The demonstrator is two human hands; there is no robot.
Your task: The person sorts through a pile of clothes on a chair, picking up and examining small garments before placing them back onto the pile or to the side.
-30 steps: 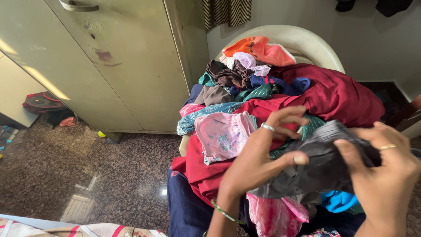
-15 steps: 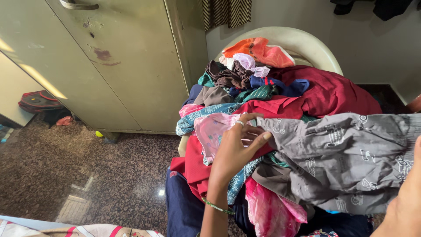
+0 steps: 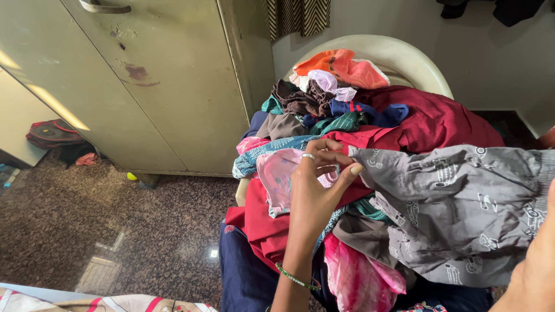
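Centre frame: left hand [image 3: 315, 188] pinching grey printed garment [image 3: 457, 214] at its corner, spread over clothes pile [image 3: 347, 124]. Right hand [image 3: 535, 271], lower right: grip unclear. Risk: loose pinch slips, garment sags into pile.

A corner of a room with a pale green metal cupboard [image 3: 144, 86] and a speckled stone floor [image 3: 104, 225].

Right of the cupboard stands a cream plastic chair [image 3: 404, 58] against a white wall [image 3: 393, 23]; above it hangs a zigzag-striped cloth [image 3: 298, 16]. Left of the cupboard a red-and-black bag [image 3: 51, 134] lies on the floor, which mirrors bright window light.
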